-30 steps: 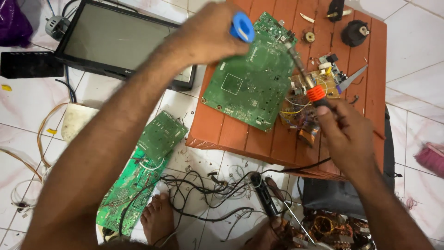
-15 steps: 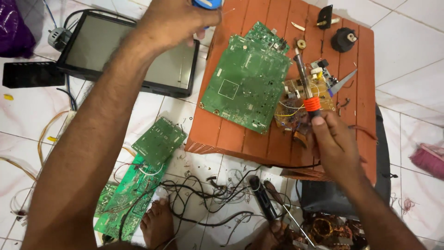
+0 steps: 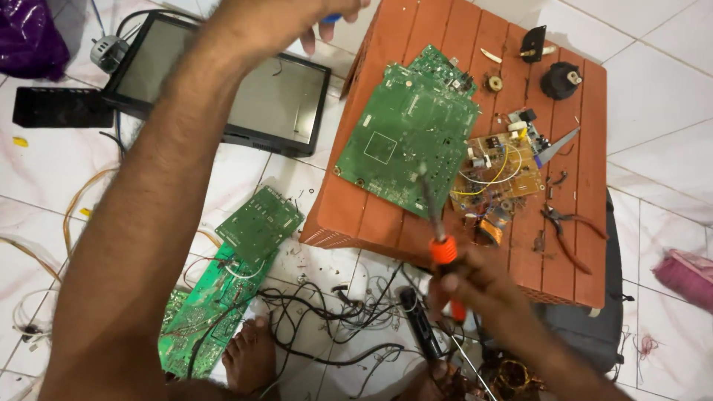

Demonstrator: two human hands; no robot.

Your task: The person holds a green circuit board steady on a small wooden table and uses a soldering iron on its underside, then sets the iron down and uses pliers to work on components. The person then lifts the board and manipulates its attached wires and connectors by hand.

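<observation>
Iron [image 3: 434,223]: orange collar, tip over the green board's [image 3: 405,137] near edge on the red surface [image 3: 587,245].
Right hand [image 3: 475,286]: grip closed around the iron's handle.
Left hand [image 3: 297,18]: raised above the monitor [image 3: 256,111], holding something blue (mostly out of view).
Brown board [image 3: 497,174]: just beside the green one.

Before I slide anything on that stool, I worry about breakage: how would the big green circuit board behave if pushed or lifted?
The big green circuit board looks thin, flat and rigid, so it would probably slide as one piece on the slatted wooden stool. It seems light for its area. Its corner lies close to the small brown board, so a push might nudge that too.
</observation>
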